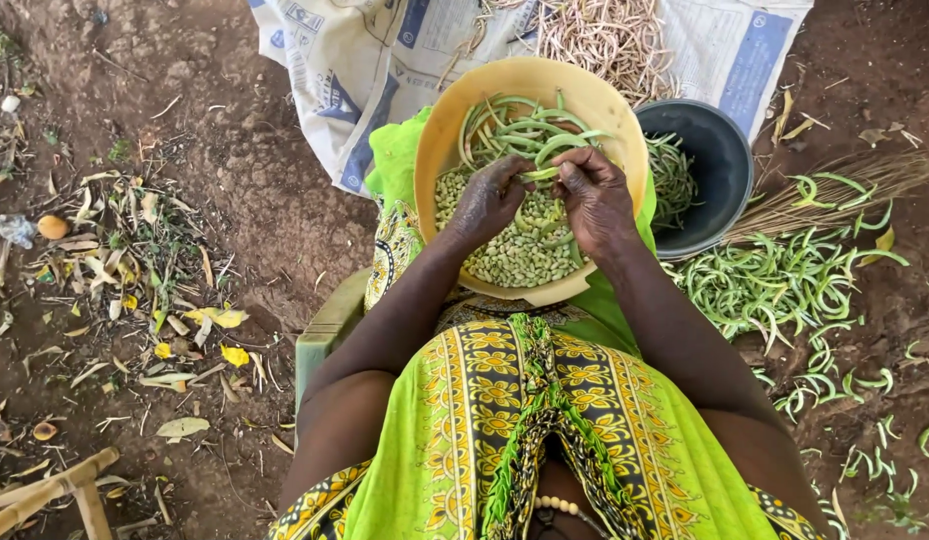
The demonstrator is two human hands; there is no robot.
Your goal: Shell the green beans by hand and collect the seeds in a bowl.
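Viewpoint: looking down at a seated person in a green and yellow patterned dress (544, 430).
Left hand (491, 203): over the middle of a round yellow bowl (439, 125) on the lap, fingers curled shut, pinching one end of a green bean pod (540, 173).
Right hand (596, 198): just beside the left, fingers closed on the same pod's other end.
Bowl contents: whole green pods (514, 128) at the far side, pale shelled beans (514, 255) at the near side.
Right of the bowl: a dark round basin (719, 165) holding more pods.
Ground at right: a heap of empty green pods (774, 285) on bare soil.
Sack: a white woven sack (344, 70) with blue rectangular printed panels lies flat beyond the bowl, carrying dry tan pods (609, 40).
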